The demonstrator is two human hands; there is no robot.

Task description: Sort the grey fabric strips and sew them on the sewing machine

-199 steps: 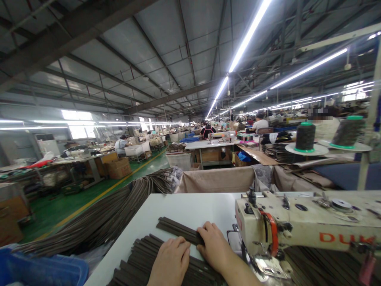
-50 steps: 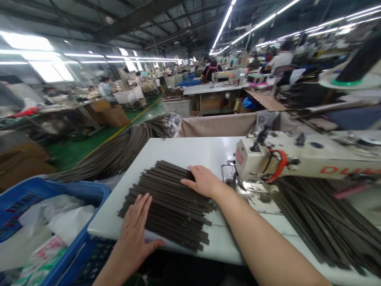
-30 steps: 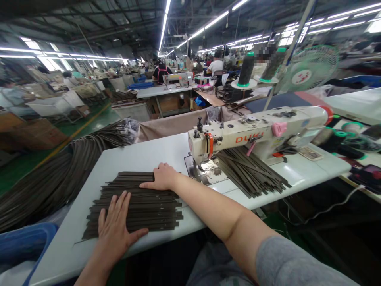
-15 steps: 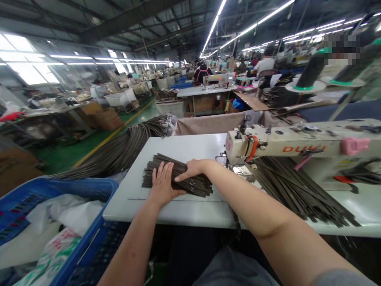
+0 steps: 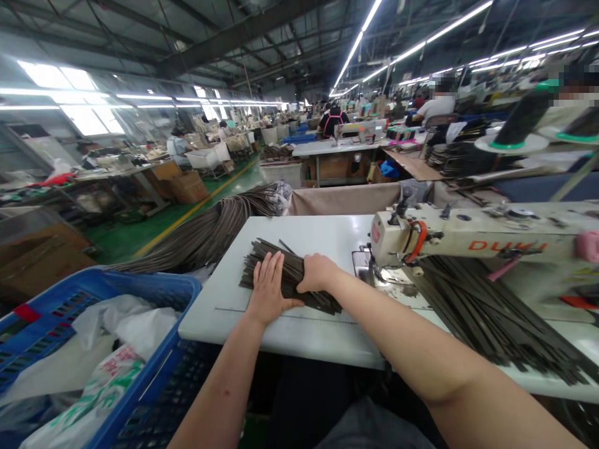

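Note:
A bundle of dark brown strips (image 5: 290,274) lies gathered on the white sewing table (image 5: 299,237). My left hand (image 5: 269,290) presses flat on the bundle's near side, fingers stretched out. My right hand (image 5: 318,272) is curled over the far side of the same bundle, squeezing the strips together against the left hand. The cream sewing machine (image 5: 468,234) stands just right of my hands.
More dark strips (image 5: 491,312) fan out under the machine arm to the right. A long hank of brown strips (image 5: 206,234) hangs off the table's left. A blue crate (image 5: 140,293) with white bags sits at lower left. Other workers sit at tables behind.
The strips, spread flat a second ago, are now pushed into a tight bundle. My hands have closed in on each other, and my right hand has curled over the strips.

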